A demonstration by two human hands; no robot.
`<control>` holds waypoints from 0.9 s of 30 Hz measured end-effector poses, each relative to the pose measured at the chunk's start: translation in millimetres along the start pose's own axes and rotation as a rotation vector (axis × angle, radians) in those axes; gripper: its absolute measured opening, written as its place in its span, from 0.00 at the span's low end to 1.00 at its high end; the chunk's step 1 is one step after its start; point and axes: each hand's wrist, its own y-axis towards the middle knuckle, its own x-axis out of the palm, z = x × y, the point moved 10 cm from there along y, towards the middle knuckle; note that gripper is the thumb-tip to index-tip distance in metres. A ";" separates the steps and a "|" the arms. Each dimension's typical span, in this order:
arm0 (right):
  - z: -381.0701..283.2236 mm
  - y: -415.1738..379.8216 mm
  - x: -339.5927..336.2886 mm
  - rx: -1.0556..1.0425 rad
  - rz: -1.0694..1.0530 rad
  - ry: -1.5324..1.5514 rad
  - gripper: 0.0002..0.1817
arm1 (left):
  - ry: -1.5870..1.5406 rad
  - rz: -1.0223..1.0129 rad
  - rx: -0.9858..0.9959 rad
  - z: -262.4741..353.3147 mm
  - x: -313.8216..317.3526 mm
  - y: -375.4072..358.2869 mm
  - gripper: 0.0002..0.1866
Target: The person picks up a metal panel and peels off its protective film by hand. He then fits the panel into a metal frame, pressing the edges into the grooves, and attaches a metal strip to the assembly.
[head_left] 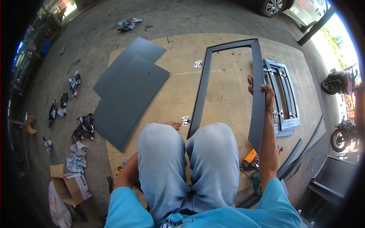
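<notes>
Right hand (262,91) was clamped on the dark frame (257,76); left hand (174,124), grip not discernible, rested beside 1 hinge (185,120). Frame support was judged advisable before hinge seating.

Dark flat panels (129,89) lie left, a cardboard box (72,185) nearby, motorcycles (338,81) right.

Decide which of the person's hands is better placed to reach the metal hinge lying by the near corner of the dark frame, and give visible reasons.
Left. The left hand rests just beside the hinge at the frame's near corner, seemingly empty. The right hand grips the frame's opposite rail, farther away.
</notes>
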 end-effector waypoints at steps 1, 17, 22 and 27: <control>5.4 -6.2 -15.6 0.008 0.010 0.036 0.32 | -0.106 -0.692 -0.369 -26.8 76.0 -29.1 0.29; 56.8 -94.4 -244.6 0.181 0.850 -0.687 0.18 | -0.834 -0.867 0.174 54.0 134.0 -161.2 0.40; 66.2 -61.7 -218.2 0.059 0.797 -0.803 0.19 | -0.742 0.121 0.182 45.9 102.0 -186.5 0.34; 63.9 9.0 -225.3 -0.001 0.721 -1.286 0.23 | -0.838 0.223 0.245 41.1 47.0 -139.7 0.30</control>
